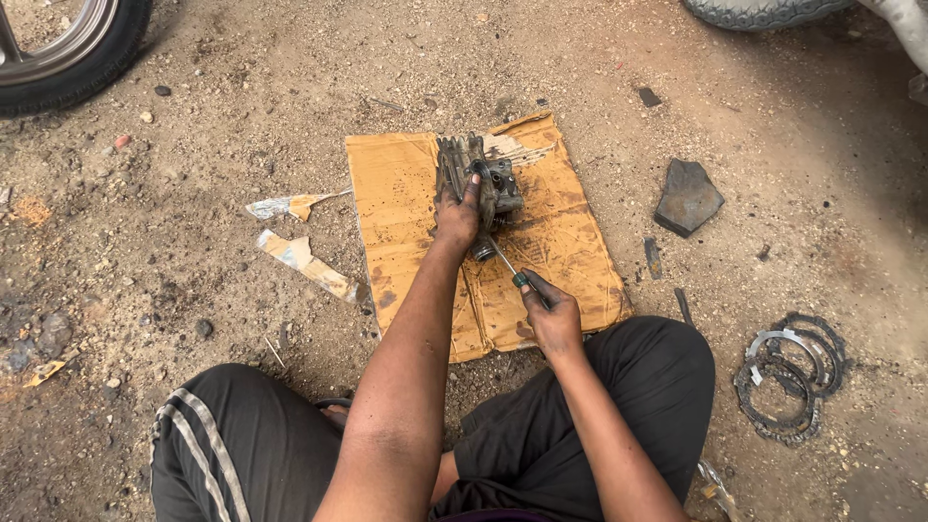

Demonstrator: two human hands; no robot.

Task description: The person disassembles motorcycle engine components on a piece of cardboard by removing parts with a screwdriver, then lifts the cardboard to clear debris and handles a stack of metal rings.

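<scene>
A dirty finned metal engine part (480, 180) stands on a torn sheet of brown cardboard (561, 242) laid on the dirt. My left hand (456, 215) grips the part from its near side, thumb up along it. A screwdriver (505, 263) with a green-and-black handle is held in my right hand (551, 314). Its shaft points up and to the left, with the tip at the lower end of the engine part.
A stack of round clutch plates (793, 372) lies on the ground at right. A dark flat stone (687, 198) sits right of the cardboard. Cardboard scraps (302, 256) lie at left. A tyre (77, 53) is at top left, another at top right. My knees in dark trousers are below.
</scene>
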